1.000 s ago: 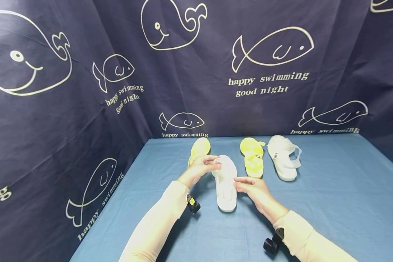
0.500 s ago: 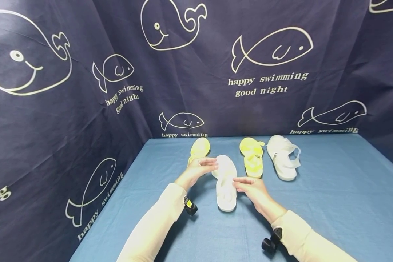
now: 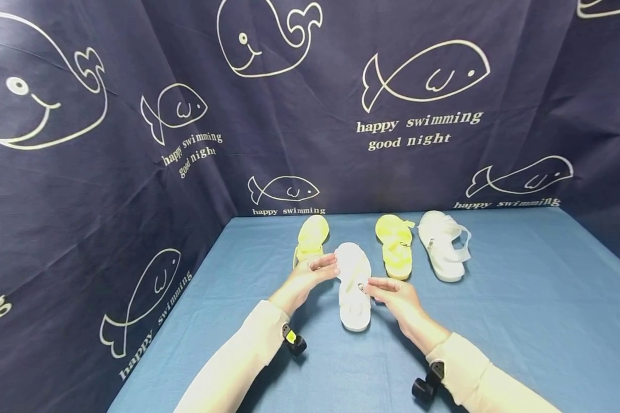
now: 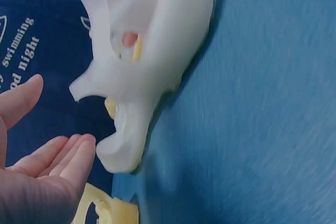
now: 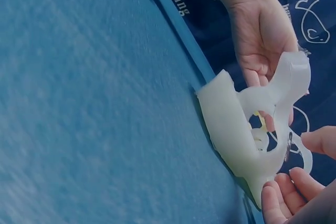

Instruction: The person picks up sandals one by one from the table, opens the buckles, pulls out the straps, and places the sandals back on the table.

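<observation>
A white sandal [image 3: 355,312] lies on the blue cloth between my hands, its toe strap and sole seen from the side in the left wrist view. My left hand [image 3: 301,281] is beside its far left end, thumb and fingers spread apart and nothing held. In the right wrist view, the fingertips of my right hand [image 5: 294,192] touch the sandal's lower side, while the thumb stands away from them. A small metal buckle [image 3: 361,287] shows on the strap next to those fingertips.
Behind the left hand lies a yellow sandal [image 3: 314,230], partly covered by it. Another yellow sandal [image 3: 395,252] and a second white sandal [image 3: 439,252] lie at the back right. A dark printed curtain [image 3: 310,126] rises behind the blue cloth [image 3: 522,298].
My left hand has drawn back slightly left and down, its fingers coming off the sandal. The right hand stays at the sandal's side, and the buckle now shows.
</observation>
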The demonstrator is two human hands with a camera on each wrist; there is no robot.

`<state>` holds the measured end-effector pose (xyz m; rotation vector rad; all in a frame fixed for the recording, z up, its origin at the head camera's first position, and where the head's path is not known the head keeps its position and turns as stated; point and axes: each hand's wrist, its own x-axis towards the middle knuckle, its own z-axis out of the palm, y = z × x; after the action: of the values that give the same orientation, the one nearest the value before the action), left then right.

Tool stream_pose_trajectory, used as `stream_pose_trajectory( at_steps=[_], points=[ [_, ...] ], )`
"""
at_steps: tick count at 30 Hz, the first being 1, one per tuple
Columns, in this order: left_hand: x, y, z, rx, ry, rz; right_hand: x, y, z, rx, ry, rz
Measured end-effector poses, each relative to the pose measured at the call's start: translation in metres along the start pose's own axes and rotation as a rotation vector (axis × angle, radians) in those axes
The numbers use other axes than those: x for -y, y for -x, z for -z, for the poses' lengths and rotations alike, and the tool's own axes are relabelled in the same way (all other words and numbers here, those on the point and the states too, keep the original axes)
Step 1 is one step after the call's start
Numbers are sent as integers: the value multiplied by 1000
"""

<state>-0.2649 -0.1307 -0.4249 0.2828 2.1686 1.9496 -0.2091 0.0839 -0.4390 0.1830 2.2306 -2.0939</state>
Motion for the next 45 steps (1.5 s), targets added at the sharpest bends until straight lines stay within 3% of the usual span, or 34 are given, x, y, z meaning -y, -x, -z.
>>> stream_pose_trajectory(
  at_steps=[8, 13, 20, 28, 38, 45],
  points=[
    [5, 17, -15, -87, 109, 45, -2, 11, -9, -5, -97, 0],
    [12, 30, -27, -148, 184, 63, -2, 20, -14, 37, -160, -21],
    [22, 49, -44, -195, 214, 76, -7, 35, -13, 50, -217, -58],
    [27, 62, -49, -169, 204, 114, -7, 44, -17, 15, -203, -80],
    [28, 77, -58, -236, 161, 109, -6, 51, -22, -4, -150, -98],
    [23, 69, -58, -243, 178, 105, -3, 46, -23, -18, -116, -72]
  ],
)
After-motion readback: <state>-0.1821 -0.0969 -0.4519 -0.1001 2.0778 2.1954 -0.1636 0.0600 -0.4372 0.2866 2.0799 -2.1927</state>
